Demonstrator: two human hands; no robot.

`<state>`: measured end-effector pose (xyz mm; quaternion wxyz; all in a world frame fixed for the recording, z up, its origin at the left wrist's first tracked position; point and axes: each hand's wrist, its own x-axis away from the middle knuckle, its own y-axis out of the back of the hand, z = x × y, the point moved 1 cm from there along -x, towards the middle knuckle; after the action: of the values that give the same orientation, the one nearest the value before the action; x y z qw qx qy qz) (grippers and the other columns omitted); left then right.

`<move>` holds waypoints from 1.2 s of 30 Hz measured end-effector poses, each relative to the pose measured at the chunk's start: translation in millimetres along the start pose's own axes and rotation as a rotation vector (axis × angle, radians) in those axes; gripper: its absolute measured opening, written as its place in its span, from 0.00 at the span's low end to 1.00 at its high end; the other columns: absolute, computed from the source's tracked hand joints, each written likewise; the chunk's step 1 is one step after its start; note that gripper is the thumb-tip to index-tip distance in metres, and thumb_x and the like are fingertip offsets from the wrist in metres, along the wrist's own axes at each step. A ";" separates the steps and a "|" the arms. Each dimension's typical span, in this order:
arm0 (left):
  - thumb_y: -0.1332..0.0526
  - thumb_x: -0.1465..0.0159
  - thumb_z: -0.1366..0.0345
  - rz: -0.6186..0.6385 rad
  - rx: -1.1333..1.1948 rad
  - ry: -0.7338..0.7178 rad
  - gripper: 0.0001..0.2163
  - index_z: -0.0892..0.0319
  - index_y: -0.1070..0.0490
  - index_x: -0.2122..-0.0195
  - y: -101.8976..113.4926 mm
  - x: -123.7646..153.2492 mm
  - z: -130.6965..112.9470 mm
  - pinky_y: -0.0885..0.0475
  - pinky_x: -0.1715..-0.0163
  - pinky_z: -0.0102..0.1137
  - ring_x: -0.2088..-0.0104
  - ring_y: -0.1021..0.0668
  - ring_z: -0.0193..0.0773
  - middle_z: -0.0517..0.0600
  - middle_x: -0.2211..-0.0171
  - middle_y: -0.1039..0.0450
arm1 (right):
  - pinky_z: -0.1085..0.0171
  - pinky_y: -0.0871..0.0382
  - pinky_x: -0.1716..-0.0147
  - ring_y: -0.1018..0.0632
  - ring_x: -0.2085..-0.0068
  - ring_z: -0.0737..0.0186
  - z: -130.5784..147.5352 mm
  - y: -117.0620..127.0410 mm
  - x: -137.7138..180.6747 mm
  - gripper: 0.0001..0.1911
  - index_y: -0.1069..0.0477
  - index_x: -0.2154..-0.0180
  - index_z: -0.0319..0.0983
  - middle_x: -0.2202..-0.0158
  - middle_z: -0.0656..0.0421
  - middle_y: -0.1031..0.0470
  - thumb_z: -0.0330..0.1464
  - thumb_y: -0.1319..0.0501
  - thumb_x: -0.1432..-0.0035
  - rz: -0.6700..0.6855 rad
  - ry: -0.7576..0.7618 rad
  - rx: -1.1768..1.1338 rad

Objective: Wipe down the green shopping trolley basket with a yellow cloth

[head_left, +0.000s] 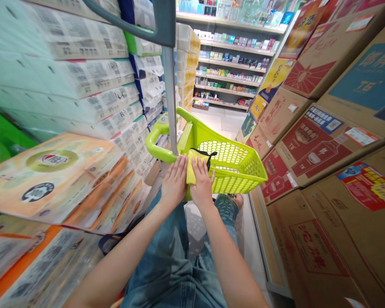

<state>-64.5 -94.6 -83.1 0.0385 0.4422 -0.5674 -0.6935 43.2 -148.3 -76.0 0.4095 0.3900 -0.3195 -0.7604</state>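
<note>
A lime-green shopping basket [240, 182] with a lattice wall stands in front of my legs, its looped handle frame [152, 143] toward the left. A yellow, soft-looking piece [194, 156], cloth or pouch I cannot tell, lies at the basket's near end with a black cord [208, 154]. My right hand [201, 182] lies over it, palm down, fingers stretched and apart. Beside it my left hand [176, 179] has its fingers straight and flat, touching the yellow piece's left edge. Both thumbs are mostly hidden. A grey pole [170, 98] rises from the basket's handle end.
Stacked paper packs [102, 79] line the left, with an orange-and-cream carton [60, 179] close by. Tall cardboard boxes [333, 239] wall the right. Shelves of small goods [227, 55] stand at the aisle's far end, beyond the pale floor [216, 119].
</note>
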 end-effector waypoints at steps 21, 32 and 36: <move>0.48 0.40 0.72 0.023 0.008 0.004 0.37 0.68 0.58 0.29 3.7 0.3 0.9 0.51 0.31 0.41 0.28 0.52 0.43 0.56 0.28 0.56 | 0.39 0.62 0.32 0.52 0.28 0.57 -5.2 0.6 1.9 0.45 0.50 0.31 0.47 0.28 0.62 0.50 0.22 0.51 0.51 0.003 -0.047 0.041; 0.47 0.42 0.73 0.025 0.017 0.010 0.39 0.67 0.59 0.28 4.2 -0.9 -0.3 0.52 0.31 0.40 0.28 0.52 0.42 0.55 0.28 0.56 | 0.39 0.68 0.32 0.50 0.28 0.57 -80.1 11.8 22.6 0.43 0.49 0.31 0.48 0.28 0.61 0.49 0.23 0.53 0.49 -0.063 -0.075 0.060; 0.47 0.41 0.73 0.028 0.007 0.010 0.39 0.67 0.59 0.28 5.0 -0.7 -0.7 0.52 0.31 0.40 0.28 0.52 0.42 0.54 0.28 0.57 | 0.36 0.68 0.33 0.50 0.28 0.55 -107.5 19.5 28.9 0.41 0.47 0.32 0.46 0.28 0.60 0.49 0.23 0.53 0.48 -0.118 -0.220 0.062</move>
<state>-65.8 -96.5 -78.5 0.0497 0.4379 -0.5760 -0.6885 132.0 -200.4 -122.8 0.3140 0.3348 -0.3624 -0.8111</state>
